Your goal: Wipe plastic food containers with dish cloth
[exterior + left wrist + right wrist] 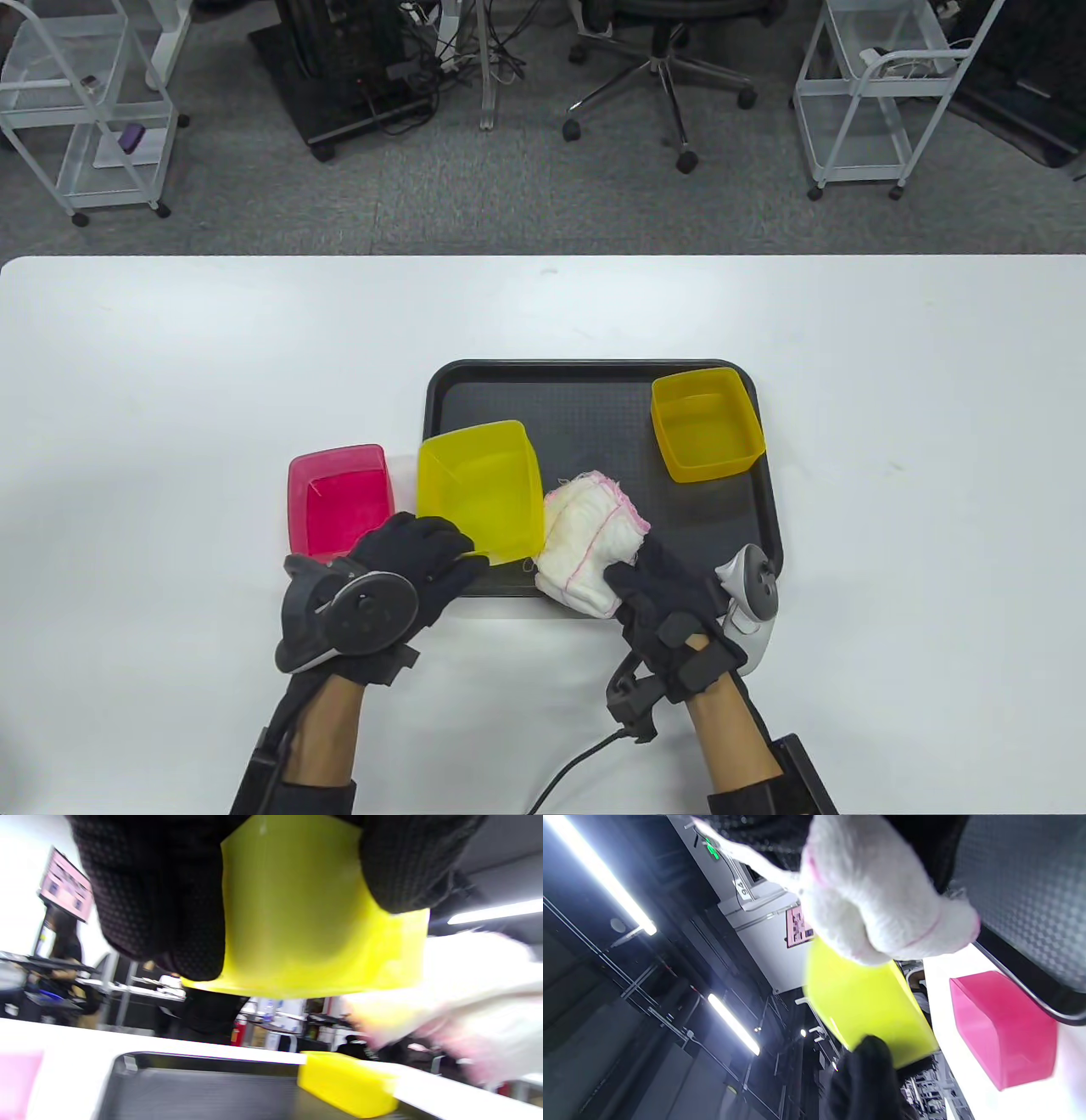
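My left hand (424,552) grips the near rim of a bright yellow plastic container (480,488) and holds it lifted over the tray's left edge; it fills the left wrist view (314,921) between my gloved fingers (169,899). My right hand (657,586) holds a bunched white dish cloth with pink stitching (590,539) just right of that container, also seen in the right wrist view (874,899). A pink container (339,501) stands on the table to the left. An orange-yellow container (706,424) sits in the tray's far right corner.
The black tray (594,399) lies in the table's middle. The white table (170,382) spreads wide on both sides. A cable (577,764) runs from my right wrist toward the near edge. Carts and an office chair stand on the floor beyond the table.
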`<act>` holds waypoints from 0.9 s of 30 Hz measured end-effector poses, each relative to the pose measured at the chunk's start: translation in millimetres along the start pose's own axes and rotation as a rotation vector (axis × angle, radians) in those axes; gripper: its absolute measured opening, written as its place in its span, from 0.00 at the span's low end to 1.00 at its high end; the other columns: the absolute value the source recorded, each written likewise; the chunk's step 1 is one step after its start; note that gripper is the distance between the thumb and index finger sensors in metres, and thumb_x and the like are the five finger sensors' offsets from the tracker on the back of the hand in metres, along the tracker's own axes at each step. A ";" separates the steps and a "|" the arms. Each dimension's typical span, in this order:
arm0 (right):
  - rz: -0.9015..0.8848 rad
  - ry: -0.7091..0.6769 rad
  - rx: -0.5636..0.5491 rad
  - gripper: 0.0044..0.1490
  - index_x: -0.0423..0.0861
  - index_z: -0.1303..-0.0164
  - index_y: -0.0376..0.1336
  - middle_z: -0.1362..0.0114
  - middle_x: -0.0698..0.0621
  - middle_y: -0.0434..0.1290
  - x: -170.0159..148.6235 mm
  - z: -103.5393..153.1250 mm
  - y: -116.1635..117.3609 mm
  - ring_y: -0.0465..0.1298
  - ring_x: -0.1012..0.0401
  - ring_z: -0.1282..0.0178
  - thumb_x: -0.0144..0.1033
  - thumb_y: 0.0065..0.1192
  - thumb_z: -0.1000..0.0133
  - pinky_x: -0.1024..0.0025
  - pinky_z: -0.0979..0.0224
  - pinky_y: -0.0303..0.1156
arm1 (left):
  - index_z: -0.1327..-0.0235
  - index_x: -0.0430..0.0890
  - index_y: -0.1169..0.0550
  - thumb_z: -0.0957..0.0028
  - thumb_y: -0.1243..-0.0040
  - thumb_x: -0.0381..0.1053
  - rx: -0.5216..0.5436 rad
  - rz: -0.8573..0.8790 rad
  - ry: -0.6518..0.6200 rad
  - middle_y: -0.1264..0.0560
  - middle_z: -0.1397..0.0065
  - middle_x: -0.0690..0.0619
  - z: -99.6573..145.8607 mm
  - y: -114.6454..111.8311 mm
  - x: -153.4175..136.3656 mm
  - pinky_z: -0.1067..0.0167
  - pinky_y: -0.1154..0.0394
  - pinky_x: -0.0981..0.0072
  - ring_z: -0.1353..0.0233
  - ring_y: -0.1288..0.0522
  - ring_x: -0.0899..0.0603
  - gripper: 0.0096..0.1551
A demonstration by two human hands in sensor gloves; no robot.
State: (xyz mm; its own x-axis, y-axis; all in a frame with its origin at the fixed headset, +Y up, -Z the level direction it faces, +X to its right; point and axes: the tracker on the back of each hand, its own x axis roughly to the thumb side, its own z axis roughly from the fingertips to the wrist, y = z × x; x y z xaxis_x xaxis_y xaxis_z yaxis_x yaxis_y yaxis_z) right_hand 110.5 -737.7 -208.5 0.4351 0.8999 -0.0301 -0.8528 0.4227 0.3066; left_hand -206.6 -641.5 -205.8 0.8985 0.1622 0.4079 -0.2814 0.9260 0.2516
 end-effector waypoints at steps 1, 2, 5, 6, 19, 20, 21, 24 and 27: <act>0.008 -0.001 -0.012 0.35 0.39 0.25 0.51 0.22 0.33 0.60 0.4 0.3 -1.5 0.69 0.37 0.29 0.21 0.56 0.43 0.46 0.35 0.74 | 0.56 0.55 0.11 0.50 0.38 0.69 0.000 -0.013 0.027 0.13 0.43 0.58 1.2 0.7 -7.1 0.39 0.14 0.52 0.38 0.14 0.35 0.24; 0.029 -0.001 -0.026 0.34 0.39 0.25 0.51 0.22 0.33 0.60 0.0 0.6 -3.9 0.69 0.37 0.29 0.21 0.56 0.43 0.46 0.35 0.74 | 0.56 0.55 0.11 0.50 0.37 0.69 -0.002 -0.038 0.066 0.13 0.42 0.58 3.4 2.0 -18.2 0.37 0.15 0.51 0.37 0.15 0.34 0.24; 0.069 0.026 -0.043 0.34 0.39 0.25 0.52 0.23 0.33 0.60 -1.6 1.6 -9.4 0.69 0.37 0.29 0.21 0.56 0.43 0.46 0.34 0.73 | 0.55 0.54 0.11 0.50 0.36 0.69 -0.021 -0.087 0.156 0.13 0.40 0.57 8.8 6.7 -44.6 0.34 0.17 0.48 0.34 0.17 0.32 0.24; 0.077 0.030 -0.050 0.34 0.39 0.25 0.52 0.22 0.33 0.60 -1.6 1.8 -10.6 0.69 0.37 0.29 0.21 0.56 0.43 0.46 0.34 0.73 | 0.54 0.54 0.11 0.51 0.35 0.69 -0.026 -0.099 0.180 0.14 0.39 0.57 10.3 7.8 -51.3 0.33 0.18 0.48 0.32 0.18 0.31 0.25; 0.126 0.067 -0.057 0.34 0.39 0.26 0.53 0.23 0.33 0.60 -5.2 3.1 -8.0 0.69 0.36 0.30 0.20 0.56 0.44 0.45 0.35 0.72 | 0.50 0.55 0.11 0.53 0.30 0.66 -0.158 -0.130 0.341 0.16 0.32 0.59 25.9 -8.7 -98.6 0.27 0.23 0.45 0.25 0.23 0.30 0.25; 0.134 0.070 -0.056 0.34 0.39 0.26 0.53 0.23 0.33 0.60 -5.7 3.4 -8.0 0.69 0.36 0.30 0.20 0.56 0.44 0.45 0.35 0.72 | 0.50 0.55 0.11 0.53 0.30 0.66 -0.162 -0.134 0.344 0.16 0.32 0.59 26.3 -10.3 -98.6 0.27 0.23 0.45 0.25 0.23 0.30 0.25; 0.138 0.072 -0.054 0.34 0.39 0.26 0.53 0.23 0.33 0.60 -6.1 3.5 -8.2 0.69 0.36 0.30 0.20 0.56 0.44 0.45 0.35 0.72 | 0.50 0.55 0.11 0.53 0.29 0.66 -0.163 -0.135 0.347 0.17 0.32 0.59 26.6 -11.4 -98.8 0.27 0.23 0.46 0.25 0.23 0.30 0.24; 0.146 0.073 -0.050 0.34 0.39 0.26 0.53 0.23 0.33 0.60 -6.4 3.7 -8.7 0.69 0.36 0.30 0.20 0.56 0.44 0.44 0.35 0.72 | 0.50 0.55 0.11 0.53 0.29 0.66 -0.178 -0.142 0.358 0.17 0.32 0.59 27.7 -15.1 -101.2 0.27 0.23 0.46 0.25 0.23 0.31 0.24; 0.150 0.069 -0.056 0.34 0.39 0.26 0.53 0.23 0.33 0.61 -6.8 3.4 -9.2 0.69 0.36 0.30 0.20 0.56 0.44 0.44 0.35 0.72 | 0.49 0.56 0.12 0.53 0.29 0.65 -0.178 -0.149 0.363 0.17 0.32 0.60 28.1 -16.3 -102.5 0.27 0.23 0.46 0.24 0.23 0.32 0.24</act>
State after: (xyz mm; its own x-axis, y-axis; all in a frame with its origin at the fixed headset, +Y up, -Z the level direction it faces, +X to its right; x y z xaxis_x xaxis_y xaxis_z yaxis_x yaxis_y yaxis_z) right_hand 116.3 -748.1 -207.9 0.2824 0.9578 -0.0538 -0.9223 0.2865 0.2592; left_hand -303.5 -682.8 -227.1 0.9942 0.1019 0.0352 -0.1054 0.9877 0.1158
